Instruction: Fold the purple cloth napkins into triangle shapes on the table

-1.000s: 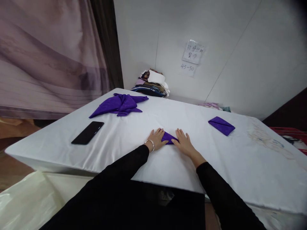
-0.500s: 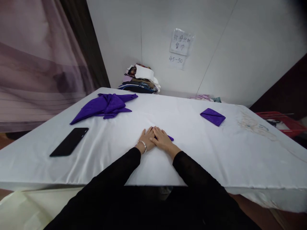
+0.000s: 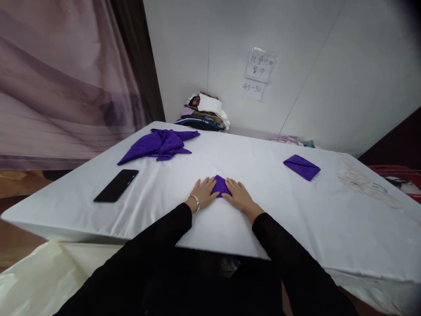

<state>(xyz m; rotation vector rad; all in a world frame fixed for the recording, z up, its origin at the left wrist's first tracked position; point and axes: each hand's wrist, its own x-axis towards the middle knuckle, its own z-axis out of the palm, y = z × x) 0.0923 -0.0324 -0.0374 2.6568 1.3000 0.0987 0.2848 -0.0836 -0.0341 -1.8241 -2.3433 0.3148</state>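
Note:
A small folded purple napkin (image 3: 220, 186) lies flat on the white tablecloth (image 3: 226, 228) in front of me. My left hand (image 3: 203, 192) rests flat over its left side, fingers stretched out and a bracelet at the wrist. Over its right side lies my right hand (image 3: 239, 195), palm down with the fingers extended. The middle of the napkin shows between the two hands; its side edges are hidden under them. Neither hand grips the cloth. Another folded purple napkin (image 3: 301, 167) lies apart to the right, with a diagonal fold line across it.
A crumpled heap of purple cloth (image 3: 161, 142) lies at the back left, with a black phone (image 3: 116, 185) in front of it. Behind the table is a stack of folded clothes (image 3: 207, 112). A red basket (image 3: 394, 171) stands beyond the right end.
My hands, overlapping on the napkin before, have slid apart, the right one moving right, and more of the napkin shows between them. The view has shifted slightly.

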